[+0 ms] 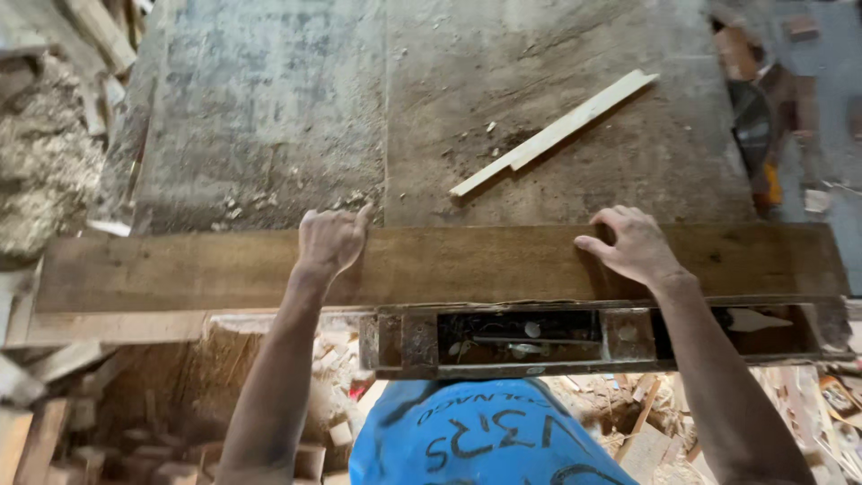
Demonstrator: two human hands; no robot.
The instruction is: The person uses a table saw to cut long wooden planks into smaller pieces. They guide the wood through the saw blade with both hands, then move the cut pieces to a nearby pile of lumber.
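Note:
A long dark wooden plank (pixel 449 265) lies crosswise along the near edge of a worn grey machine table (pixel 359 117). My left hand (pixel 330 241) rests on the plank's far edge, fingers curled over it, left of the middle. On the plank's right part lies my right hand (pixel 633 244), fingers bent and pressing on its top face. Both forearms reach forward from below. A pale thin wooden strip (pixel 557 132) lies diagonally on the table beyond the plank, apart from both hands.
A rusty metal frame (pixel 539 339) with open slots runs under the plank's near side. Sawdust is heaped at the left (pixel 40 171). Wood offcuts (pixel 314 440) litter the floor below. A blue barrel top (pixel 485 440) sits between my arms. Clutter lies at the far right.

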